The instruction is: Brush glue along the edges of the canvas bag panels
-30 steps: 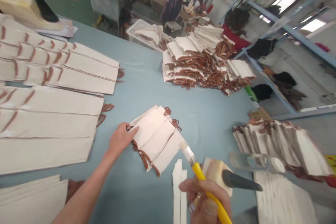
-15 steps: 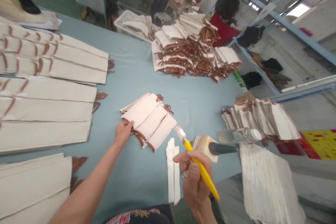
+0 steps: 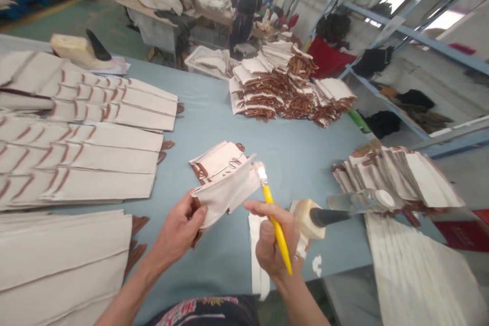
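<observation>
Between the thumb and fingers of my left hand (image 3: 182, 226) is the near edge of a cream fabric piece (image 3: 227, 191), tilted up off a small stack. The rest of that stack of cream pieces with brown trim (image 3: 219, 155) lies flat on the table behind it. My right hand (image 3: 277, 237) is closed around a yellow-handled brush (image 3: 278, 229). Its white-coated bristles are at the right end of the lifted piece; whether they touch it I cannot tell. White strips (image 3: 255, 254) lie under and beside my right hand.
Rows of overlapping cream pieces (image 3: 103, 183) cover the left side. A brown-trimmed pile (image 3: 267, 81) stands at the back. To the right are a block with a black handle (image 3: 305, 216), a clear bottle (image 3: 355, 199) and more stacked pieces (image 3: 401, 173). A person (image 3: 246, 2) stands beyond the table.
My left hand has lifted and tilted a fabric piece that lay flat on the stack. The brush is now more upright, at the raised piece's end. The view has shifted left.
</observation>
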{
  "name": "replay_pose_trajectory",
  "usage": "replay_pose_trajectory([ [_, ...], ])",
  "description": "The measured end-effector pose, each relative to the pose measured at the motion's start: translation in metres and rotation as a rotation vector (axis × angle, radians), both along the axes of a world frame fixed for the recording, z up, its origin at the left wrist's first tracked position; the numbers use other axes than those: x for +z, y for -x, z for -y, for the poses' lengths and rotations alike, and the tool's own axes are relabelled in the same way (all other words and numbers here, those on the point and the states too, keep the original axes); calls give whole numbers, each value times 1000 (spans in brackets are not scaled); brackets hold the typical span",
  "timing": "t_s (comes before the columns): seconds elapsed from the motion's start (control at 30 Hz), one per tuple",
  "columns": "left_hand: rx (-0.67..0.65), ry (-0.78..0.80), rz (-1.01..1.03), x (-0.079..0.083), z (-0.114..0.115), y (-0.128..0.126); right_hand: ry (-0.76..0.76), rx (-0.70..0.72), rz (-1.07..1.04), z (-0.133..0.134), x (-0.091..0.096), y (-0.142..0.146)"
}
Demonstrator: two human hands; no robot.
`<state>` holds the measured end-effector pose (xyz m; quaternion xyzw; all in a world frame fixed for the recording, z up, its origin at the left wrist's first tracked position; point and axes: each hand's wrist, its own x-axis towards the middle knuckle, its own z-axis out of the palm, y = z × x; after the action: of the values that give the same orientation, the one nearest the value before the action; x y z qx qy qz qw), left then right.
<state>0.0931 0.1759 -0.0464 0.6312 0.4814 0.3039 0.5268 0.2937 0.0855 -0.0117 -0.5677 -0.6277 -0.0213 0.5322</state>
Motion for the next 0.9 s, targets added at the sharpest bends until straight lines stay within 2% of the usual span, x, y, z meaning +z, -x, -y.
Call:
replay_pose_trajectory([
  [0.1,-66,-17,17,28,19,14,-98,97,155,-17,16,5],
  [0.17,-65,-48,22,40,30,22,-61,131,208,-25,19,12],
  [0.23,-21,-115,2,44,42,29,-6,149,204,-26,15,21],
  [0.3,50,-232,-43,39,55,36,-6,134,169,-19,7,30],
  [0.43,226,-542,-152,13,84,46,-72,1,167,7,-3,39],
  [0.53,267,-800,-164,-3,101,51,-91,-70,134,25,-5,43],
  [0.6,282,-894,-150,-8,108,52,-116,-84,72,34,-6,45],
  [0.7,292,-947,-113,-9,112,51,-158,-93,10,43,-6,48],
  [0.8,267,-963,-107,-3,117,50,-153,-106,31,49,-7,52],
  [0.87,217,-873,-112,5,122,51,-134,-98,58,50,-11,55],
  [0.9,173,-774,-108,10,124,52,-125,-75,66,50,-14,57],
])
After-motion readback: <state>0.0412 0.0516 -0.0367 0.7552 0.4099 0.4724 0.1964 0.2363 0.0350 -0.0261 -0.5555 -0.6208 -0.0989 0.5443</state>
